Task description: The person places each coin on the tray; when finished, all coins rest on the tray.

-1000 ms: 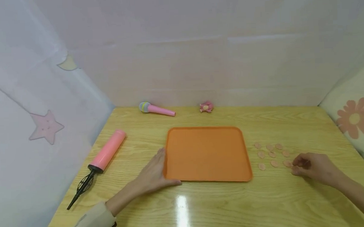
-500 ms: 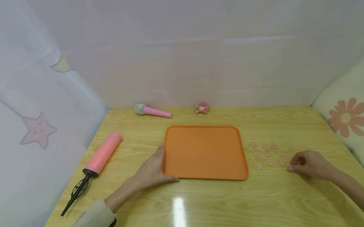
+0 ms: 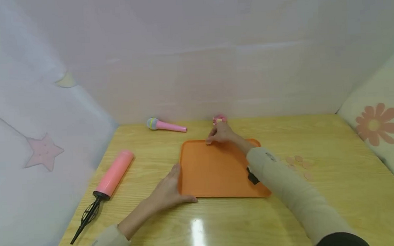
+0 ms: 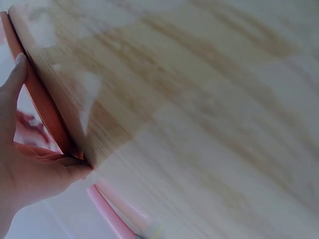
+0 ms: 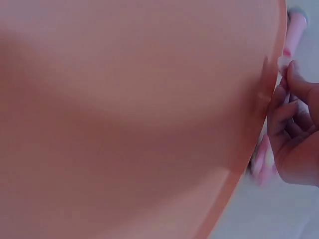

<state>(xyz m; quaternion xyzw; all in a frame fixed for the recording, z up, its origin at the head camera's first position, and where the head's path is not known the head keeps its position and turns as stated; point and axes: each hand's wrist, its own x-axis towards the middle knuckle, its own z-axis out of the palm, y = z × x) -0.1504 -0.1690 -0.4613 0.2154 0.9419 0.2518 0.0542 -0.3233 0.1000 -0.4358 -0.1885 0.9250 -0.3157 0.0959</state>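
My left hand rests at the near-left corner of an orange tray, its thumb along the front edge and its fingers against the left side. In the left wrist view the tray's rim lies between thumb and fingers. My right hand reaches across to the tray's back rim. Between thumb and fingertips it pinches a small pale disc, seen in the right wrist view. Several flat, round tan discs lie on the table right of the tray; my right sleeve covers part of that group.
At the back stand a small pink toy figure, partly hidden behind my right hand, and a pink toy microphone lying flat. A pink hand pump with a black nozzle lies on the left. Fabric walls border the wooden table.
My right hand has swung left and away from me, from beside the discs to the tray's back rim. My left hand stays at the tray corner. The view shifts slightly.
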